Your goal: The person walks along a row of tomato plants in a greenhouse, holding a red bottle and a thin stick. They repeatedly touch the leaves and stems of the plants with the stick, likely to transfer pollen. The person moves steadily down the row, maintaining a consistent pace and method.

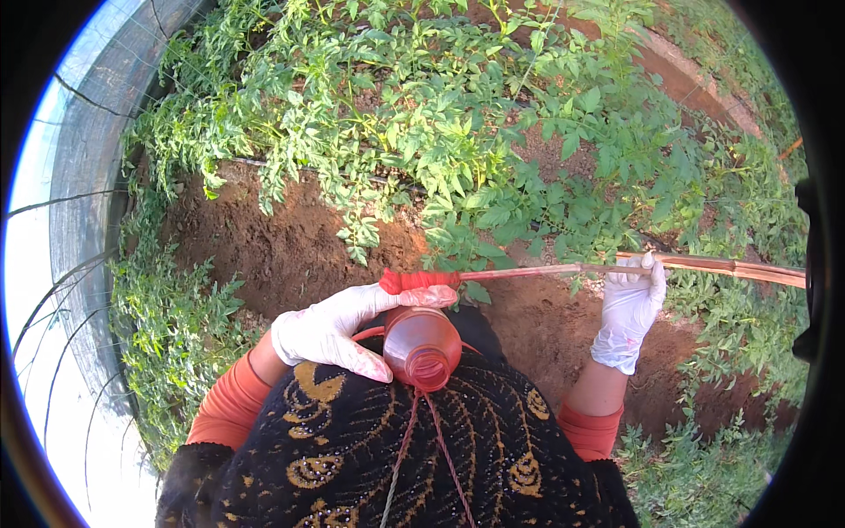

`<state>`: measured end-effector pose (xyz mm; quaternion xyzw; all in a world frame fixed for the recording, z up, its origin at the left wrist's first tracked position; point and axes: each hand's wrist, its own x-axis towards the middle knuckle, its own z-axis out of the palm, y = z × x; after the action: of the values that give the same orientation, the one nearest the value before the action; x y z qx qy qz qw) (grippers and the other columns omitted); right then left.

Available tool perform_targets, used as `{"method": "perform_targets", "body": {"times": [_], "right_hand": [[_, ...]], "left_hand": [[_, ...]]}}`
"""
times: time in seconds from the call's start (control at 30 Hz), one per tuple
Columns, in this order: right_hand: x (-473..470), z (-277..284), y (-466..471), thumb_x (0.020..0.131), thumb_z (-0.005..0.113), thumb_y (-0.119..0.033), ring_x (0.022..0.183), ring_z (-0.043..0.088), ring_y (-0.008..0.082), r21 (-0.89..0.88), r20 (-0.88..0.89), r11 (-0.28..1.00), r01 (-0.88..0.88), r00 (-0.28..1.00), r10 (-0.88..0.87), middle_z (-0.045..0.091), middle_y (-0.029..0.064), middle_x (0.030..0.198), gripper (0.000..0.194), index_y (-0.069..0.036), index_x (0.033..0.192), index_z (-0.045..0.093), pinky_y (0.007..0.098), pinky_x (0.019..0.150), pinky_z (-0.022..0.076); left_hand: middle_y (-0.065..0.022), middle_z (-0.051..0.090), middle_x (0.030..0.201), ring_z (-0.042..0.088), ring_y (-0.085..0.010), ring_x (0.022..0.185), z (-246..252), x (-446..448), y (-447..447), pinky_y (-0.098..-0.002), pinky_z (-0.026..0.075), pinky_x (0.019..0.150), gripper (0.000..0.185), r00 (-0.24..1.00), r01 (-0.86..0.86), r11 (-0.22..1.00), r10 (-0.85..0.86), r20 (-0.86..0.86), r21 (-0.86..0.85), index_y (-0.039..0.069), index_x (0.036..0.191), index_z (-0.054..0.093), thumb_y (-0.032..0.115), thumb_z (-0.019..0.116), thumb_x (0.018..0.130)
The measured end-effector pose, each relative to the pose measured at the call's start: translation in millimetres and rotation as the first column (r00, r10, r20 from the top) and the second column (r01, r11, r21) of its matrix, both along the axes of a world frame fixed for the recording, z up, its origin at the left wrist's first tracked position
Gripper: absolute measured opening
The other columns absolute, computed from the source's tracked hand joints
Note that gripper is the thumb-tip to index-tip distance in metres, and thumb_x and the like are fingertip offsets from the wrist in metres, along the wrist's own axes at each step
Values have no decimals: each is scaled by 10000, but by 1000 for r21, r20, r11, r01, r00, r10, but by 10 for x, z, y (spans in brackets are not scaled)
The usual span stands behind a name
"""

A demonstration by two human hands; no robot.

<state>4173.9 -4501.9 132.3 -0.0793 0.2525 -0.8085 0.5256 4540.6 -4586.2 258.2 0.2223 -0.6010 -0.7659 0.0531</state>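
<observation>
My left hand (333, 327), in a white glove with red stains, grips a red-tinted plastic bottle (422, 346) against my chest. Its open mouth points back towards me, and a twisted cord (404, 449) runs from beside its neck. Just beyond the bottle, along my left fingers, lies the red wrapped end (417, 282) of a thin stick (521, 272). Whether the fingers touch this wrapping I cannot tell. My right hand (634, 300), also gloved in white, holds the stick's other end. A thicker split cane (733, 267) extends right from the same hand.
Leafy green plants, probably tomato (422, 119), grow in rows ahead, with more foliage (171, 330) at the left. Brown soil (284, 231) shows between rows. A thin dark pipe (389, 181) runs under the leaves. Translucent sheeting (79, 218) curves along the left side.
</observation>
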Motion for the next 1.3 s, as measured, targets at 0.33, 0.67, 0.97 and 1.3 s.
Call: {"method": "perform_targets", "body": {"times": [0.33,0.67,0.97,1.3], "right_hand": [[795,192,-393,972,518,-241,846,532,183,175,-324,983,60,946,0,579,100,1003,312,39,1097,573,329,738,430],[2556,-143,-1277,974,468,-158,881,626,185,196,-850,961,195,523,67,660,138,993,323,72,1159,597,315,831,499],[3447,-123,-1502,976,462,-122,903,628,179,186,-920,926,330,388,47,656,129,1023,296,51,1172,602,312,851,501],[3603,-445,-1754,966,471,-59,933,623,162,192,-880,928,320,475,18,650,126,1084,263,55,1161,605,293,858,505]], "left_hand": [[-132,358,1469,344,-252,1362,-188,426,-149,-398,278,1125,875,990,-6,992,-12,-140,-126,21,1421,376,384,794,744],[-135,369,1468,340,-251,1365,-462,1951,-672,-393,264,1129,897,987,-23,995,7,-161,-95,11,1420,374,409,791,732],[-142,384,1463,344,-267,1362,-440,3116,-1084,-401,243,1137,929,984,22,996,-38,-177,-87,11,1410,394,465,789,703],[-135,378,1470,327,-270,1371,-417,3396,-1068,-405,234,1140,907,984,-11,996,-4,-176,-84,16,1408,400,459,782,715]]}}
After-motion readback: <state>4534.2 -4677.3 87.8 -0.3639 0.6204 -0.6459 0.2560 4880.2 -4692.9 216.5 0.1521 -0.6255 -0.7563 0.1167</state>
